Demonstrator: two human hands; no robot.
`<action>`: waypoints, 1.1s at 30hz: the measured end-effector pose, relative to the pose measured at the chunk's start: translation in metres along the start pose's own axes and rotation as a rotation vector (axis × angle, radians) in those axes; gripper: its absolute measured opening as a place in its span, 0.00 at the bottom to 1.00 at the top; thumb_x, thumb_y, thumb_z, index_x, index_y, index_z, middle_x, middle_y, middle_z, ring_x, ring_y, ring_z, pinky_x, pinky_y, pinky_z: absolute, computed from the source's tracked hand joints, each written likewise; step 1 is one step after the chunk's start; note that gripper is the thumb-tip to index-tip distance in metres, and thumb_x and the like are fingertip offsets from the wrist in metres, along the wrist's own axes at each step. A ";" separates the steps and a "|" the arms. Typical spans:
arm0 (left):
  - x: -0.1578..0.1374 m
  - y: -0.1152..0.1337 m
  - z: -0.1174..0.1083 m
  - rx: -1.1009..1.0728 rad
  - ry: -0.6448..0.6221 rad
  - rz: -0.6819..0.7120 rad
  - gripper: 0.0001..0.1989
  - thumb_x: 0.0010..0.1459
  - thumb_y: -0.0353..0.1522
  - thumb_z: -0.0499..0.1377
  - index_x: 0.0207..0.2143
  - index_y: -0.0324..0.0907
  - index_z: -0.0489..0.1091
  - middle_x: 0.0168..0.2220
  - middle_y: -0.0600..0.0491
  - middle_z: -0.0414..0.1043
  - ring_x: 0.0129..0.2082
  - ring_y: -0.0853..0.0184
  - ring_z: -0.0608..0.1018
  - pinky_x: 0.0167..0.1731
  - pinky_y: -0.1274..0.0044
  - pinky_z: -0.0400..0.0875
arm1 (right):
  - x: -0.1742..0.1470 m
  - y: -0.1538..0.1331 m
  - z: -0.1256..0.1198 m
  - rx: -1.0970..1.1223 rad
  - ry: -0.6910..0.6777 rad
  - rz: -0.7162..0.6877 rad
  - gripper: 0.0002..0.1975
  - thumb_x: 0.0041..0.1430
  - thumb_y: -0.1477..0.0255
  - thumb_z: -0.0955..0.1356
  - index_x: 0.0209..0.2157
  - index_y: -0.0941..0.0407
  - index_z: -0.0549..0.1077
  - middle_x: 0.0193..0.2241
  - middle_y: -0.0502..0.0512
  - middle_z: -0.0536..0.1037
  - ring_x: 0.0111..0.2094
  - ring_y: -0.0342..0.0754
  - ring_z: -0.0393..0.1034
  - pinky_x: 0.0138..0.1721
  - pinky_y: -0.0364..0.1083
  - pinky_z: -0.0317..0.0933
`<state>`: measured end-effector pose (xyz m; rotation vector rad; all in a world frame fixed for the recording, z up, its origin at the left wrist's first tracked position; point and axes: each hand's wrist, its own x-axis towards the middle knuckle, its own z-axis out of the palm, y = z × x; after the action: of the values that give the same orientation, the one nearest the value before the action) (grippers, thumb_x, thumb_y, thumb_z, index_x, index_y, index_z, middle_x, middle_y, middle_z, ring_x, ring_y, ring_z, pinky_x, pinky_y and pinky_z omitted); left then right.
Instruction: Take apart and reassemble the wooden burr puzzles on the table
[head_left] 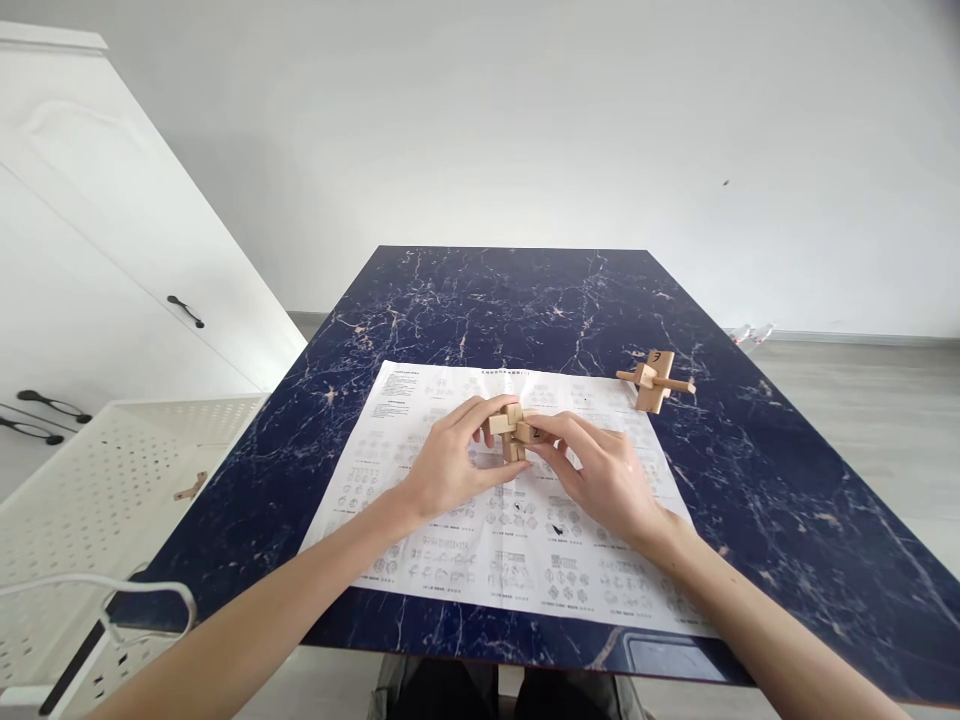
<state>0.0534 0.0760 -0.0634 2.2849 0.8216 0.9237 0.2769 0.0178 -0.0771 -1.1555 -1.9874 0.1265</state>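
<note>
Seen from above, a wooden burr puzzle [511, 425] of interlocking bars sits over the middle of a printed instruction sheet [450, 530], between the person's two hands. We note that the left hand [450, 455] has its grip closed on the puzzle, fingers along the far side and thumb at the near side. The grip of the right hand [604, 475] pinches the bar projecting to the right, where we read a dark "2". We cannot tell whether the puzzle touches the paper. The sheet, bearing rows of small diagrams, lies on a dark-blue marbled table [480, 310]. At its far right corner we find a second wooden puzzle [655, 381], marked "3" and crossed by a slender rod.
</note>
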 end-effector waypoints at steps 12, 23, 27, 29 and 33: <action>-0.001 -0.002 -0.001 0.029 -0.015 0.074 0.31 0.59 0.43 0.73 0.62 0.50 0.70 0.49 0.49 0.73 0.49 0.58 0.78 0.50 0.62 0.80 | 0.002 -0.004 -0.004 0.076 -0.047 -0.076 0.09 0.76 0.74 0.66 0.54 0.54 0.73 0.37 0.54 0.84 0.30 0.46 0.76 0.31 0.46 0.67; 0.006 0.013 -0.008 -0.429 -0.101 -0.252 0.35 0.56 0.39 0.75 0.64 0.46 0.70 0.45 0.51 0.83 0.37 0.64 0.84 0.42 0.70 0.85 | 0.008 -0.010 -0.007 0.155 0.096 0.138 0.10 0.76 0.67 0.66 0.56 0.51 0.70 0.37 0.53 0.75 0.30 0.46 0.70 0.32 0.48 0.69; 0.008 0.015 -0.011 -0.542 -0.155 -0.253 0.36 0.56 0.37 0.75 0.65 0.46 0.69 0.47 0.49 0.82 0.41 0.62 0.85 0.46 0.68 0.84 | 0.008 -0.007 -0.006 0.150 0.005 0.168 0.09 0.77 0.65 0.64 0.53 0.53 0.69 0.46 0.59 0.74 0.33 0.47 0.72 0.34 0.49 0.69; 0.008 0.015 -0.011 -0.576 -0.182 -0.241 0.35 0.55 0.37 0.75 0.64 0.45 0.70 0.47 0.49 0.82 0.42 0.61 0.85 0.48 0.66 0.84 | 0.007 -0.006 -0.005 0.163 -0.052 0.164 0.09 0.78 0.64 0.63 0.50 0.54 0.69 0.43 0.58 0.74 0.33 0.47 0.70 0.32 0.49 0.66; 0.007 0.016 -0.011 -0.605 -0.202 -0.230 0.35 0.55 0.36 0.75 0.64 0.47 0.71 0.50 0.48 0.82 0.46 0.58 0.84 0.50 0.64 0.83 | 0.009 -0.010 -0.010 0.254 -0.140 0.214 0.13 0.79 0.61 0.61 0.41 0.53 0.69 0.33 0.52 0.71 0.29 0.47 0.65 0.31 0.48 0.60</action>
<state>0.0547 0.0734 -0.0429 1.6845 0.5969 0.7014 0.2741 0.0163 -0.0603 -1.2151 -1.8954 0.5683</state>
